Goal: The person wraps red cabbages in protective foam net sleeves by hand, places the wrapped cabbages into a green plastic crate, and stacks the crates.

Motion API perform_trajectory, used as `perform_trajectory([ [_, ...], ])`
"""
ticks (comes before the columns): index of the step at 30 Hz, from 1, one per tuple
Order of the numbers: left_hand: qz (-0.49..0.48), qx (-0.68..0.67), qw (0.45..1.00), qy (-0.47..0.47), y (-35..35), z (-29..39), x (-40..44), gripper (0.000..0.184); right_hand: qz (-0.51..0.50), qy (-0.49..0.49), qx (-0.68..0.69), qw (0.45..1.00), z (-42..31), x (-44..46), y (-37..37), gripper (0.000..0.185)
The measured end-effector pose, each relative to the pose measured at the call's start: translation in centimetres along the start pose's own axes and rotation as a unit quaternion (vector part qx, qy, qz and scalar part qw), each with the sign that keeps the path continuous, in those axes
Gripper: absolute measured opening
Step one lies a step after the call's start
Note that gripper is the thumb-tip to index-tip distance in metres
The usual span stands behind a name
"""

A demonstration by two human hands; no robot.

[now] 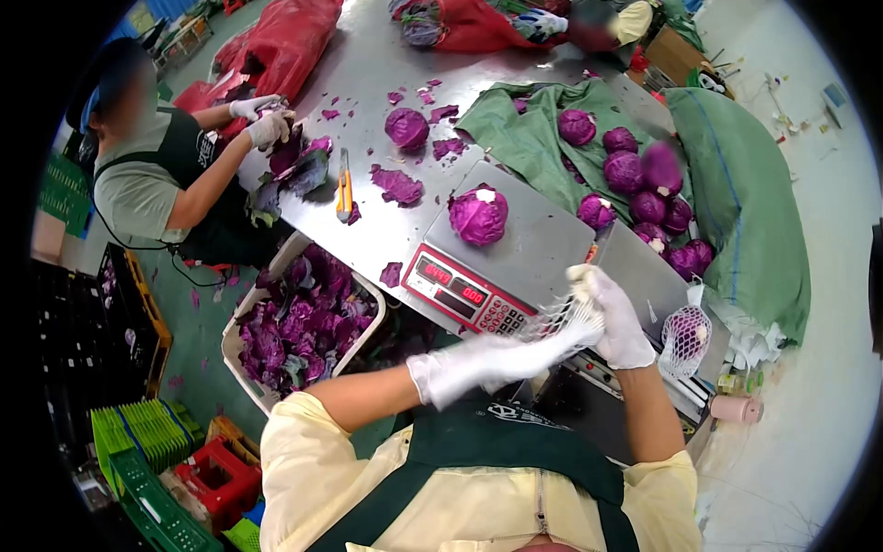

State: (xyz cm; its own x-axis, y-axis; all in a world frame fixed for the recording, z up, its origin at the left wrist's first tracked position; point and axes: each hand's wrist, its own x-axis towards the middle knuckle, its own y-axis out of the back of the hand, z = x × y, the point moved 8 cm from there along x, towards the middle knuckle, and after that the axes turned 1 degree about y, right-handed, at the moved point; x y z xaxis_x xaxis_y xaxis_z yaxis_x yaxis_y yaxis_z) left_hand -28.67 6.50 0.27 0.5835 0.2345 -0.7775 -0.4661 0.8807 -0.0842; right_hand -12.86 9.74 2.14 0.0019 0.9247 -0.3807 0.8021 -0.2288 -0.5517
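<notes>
My right hand (pixel 618 320), in a white glove, is closed on a white foam net (pixel 555 318). Against the net's other side lies my gloved left hand (pixel 497 361); its fingers are smeared by motion, so I cannot tell whether they grip it. Both hands are in front of a weighing scale (pixel 440 283) with a red panel and lit digits. On its metal plate sits a trimmed red cabbage (pixel 478 215). To the right, another foam net (pixel 686 340) hangs around something round with a pale spot.
Several red cabbages (pixel 624 172) lie on a green sack (pixel 524 129), beside a full green sack (pixel 736 212). A utility knife (pixel 344 187) and loose leaves rest on the steel table (pixel 354 74). A bin (pixel 375 324) holds leaves. A co-worker (pixel 152 166) handles a cabbage at left.
</notes>
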Motion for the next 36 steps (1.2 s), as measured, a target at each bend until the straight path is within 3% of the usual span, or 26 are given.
perform_trajectory([
  [1, -0.013, -0.212, 0.945, -0.248, 2.3, -3.5, 3.7, 0.027, -0.064, -0.043, -0.220, 0.972, 1.0, 0.8, -0.9, 0.028],
  [2, 0.080, -0.221, 0.920, -0.313, 6.2, -4.0, 3.7, 0.021, -0.127, -0.085, -0.425, 0.892, 2.2, 1.4, -1.2, 0.037],
  [3, 0.232, -0.109, 0.906, -0.336, 10.5, -3.2, 2.4, 0.018, -0.157, -0.095, -0.558, 0.810, 2.8, 2.8, -0.3, 0.049],
  [4, 0.295, -0.155, 0.882, -0.334, 14.4, -4.1, 3.2, 0.021, -0.171, -0.032, -0.558, 0.811, 2.9, 4.8, -0.5, 0.039],
  [5, 0.357, -0.198, 0.850, -0.334, 18.1, -5.0, 3.8, 0.027, -0.128, -0.061, -0.563, 0.814, 2.7, 7.2, -0.1, 0.030],
  [6, 0.427, -0.095, 0.825, -0.358, 20.6, -3.3, 2.7, 0.035, -0.119, 0.002, -0.620, 0.776, 1.0, 9.8, -1.0, 0.030],
  [8, 0.549, -0.006, 0.789, -0.277, 24.7, -2.7, 2.3, 0.039, -0.015, 0.135, -0.642, 0.755, -1.9, 14.1, -3.4, 0.033],
  [10, 0.622, 0.056, 0.746, -0.232, 27.1, -1.9, 2.1, 0.036, 0.031, 0.246, -0.693, 0.677, -3.4, 18.4, -4.6, 0.040],
  [12, 0.645, 0.084, 0.732, -0.205, 28.1, -2.2, 3.5, 0.037, 0.048, 0.221, -0.722, 0.654, -2.3, 22.8, -3.7, 0.041],
  [14, 0.580, 0.221, 0.778, -0.097, 27.9, -3.1, 8.1, 0.034, 0.007, 0.145, -0.824, 0.547, 2.6, 28.2, 0.2, 0.035],
  [15, 0.565, 0.281, 0.767, -0.116, 28.1, -4.3, 12.1, 0.023, -0.078, 0.195, -0.671, 0.711, 6.8, 29.7, 2.2, 0.032],
  [16, 0.612, 0.255, 0.734, -0.144, 25.5, -3.0, 10.2, 0.019, -0.078, 0.178, -0.525, 0.828, 7.8, 29.3, 2.7, 0.032],
  [17, 0.625, 0.237, 0.724, -0.172, 24.6, -2.7, 9.1, 0.018, -0.076, 0.167, -0.359, 0.915, 8.9, 28.7, 3.2, 0.032],
  [18, 0.637, 0.217, 0.712, -0.200, 24.0, -2.6, 8.3, 0.018, 0.011, 0.095, -0.228, 0.969, 9.0, 25.8, 2.3, 0.033],
  [20, 0.631, 0.184, 0.707, -0.262, 22.3, -2.8, 6.7, 0.017, 0.050, 0.159, -0.326, 0.930, 6.3, 20.4, -1.9, 0.032],
  [21, 0.648, 0.071, 0.651, -0.388, 22.0, -4.7, 7.3, 0.023, 0.052, 0.160, -0.330, 0.929, 5.3, 18.5, -3.2, 0.030],
  [22, 0.509, -0.070, 0.737, -0.439, 21.0, -3.8, 6.7, 0.030, 0.048, 0.119, -0.265, 0.956, 4.8, 16.3, -4.7, 0.027],
  [23, 0.380, -0.242, 0.792, -0.411, 20.3, -5.0, 8.2, 0.037, 0.029, 0.132, -0.274, 0.952, 3.6, 14.1, -5.8, 0.025],
  [24, 0.235, -0.401, 0.808, -0.361, 18.7, -5.8, 9.7, 0.045, 0.009, 0.146, -0.285, 0.947, 2.9, 12.5, -6.5, 0.023],
  [26, 0.000, -0.618, 0.747, -0.244, 11.9, -3.0, 4.4, 0.062, -0.008, 0.175, -0.320, 0.931, 2.8, 10.3, -6.4, 0.021],
  [28, -0.007, -0.587, 0.744, -0.319, 11.0, -4.6, 5.1, 0.076, -0.030, 0.204, -0.358, 0.911, 1.5, 7.4, -7.2, 0.019],
  [29, -0.184, -0.709, 0.636, -0.242, 9.5, -5.0, 5.0, 0.075, -0.102, 0.091, -0.346, 0.928, 1.6, 5.5, -8.7, 0.018],
  [30, -0.350, -0.787, 0.487, -0.146, 8.1, -4.9, 3.7, 0.075, -0.170, -0.024, -0.328, 0.929, 2.6, 3.6, -9.3, 0.017],
  [31, -0.253, -0.740, 0.594, -0.190, 7.3, -4.2, 2.7, 0.072, -0.187, -0.058, -0.250, 0.948, 3.2, 2.3, -8.9, 0.017],
  [34, -0.157, -0.661, 0.647, -0.346, 7.2, -3.5, 0.7, 0.057, -0.155, -0.106, -0.156, 0.970, 4.6, 1.1, -7.0, 0.021],
  [36, -0.060, -0.640, 0.687, -0.337, 6.6, -4.4, 2.0, 0.048, -0.080, -0.067, -0.198, 0.975, 6.4, 1.6, -4.0, 0.022],
])
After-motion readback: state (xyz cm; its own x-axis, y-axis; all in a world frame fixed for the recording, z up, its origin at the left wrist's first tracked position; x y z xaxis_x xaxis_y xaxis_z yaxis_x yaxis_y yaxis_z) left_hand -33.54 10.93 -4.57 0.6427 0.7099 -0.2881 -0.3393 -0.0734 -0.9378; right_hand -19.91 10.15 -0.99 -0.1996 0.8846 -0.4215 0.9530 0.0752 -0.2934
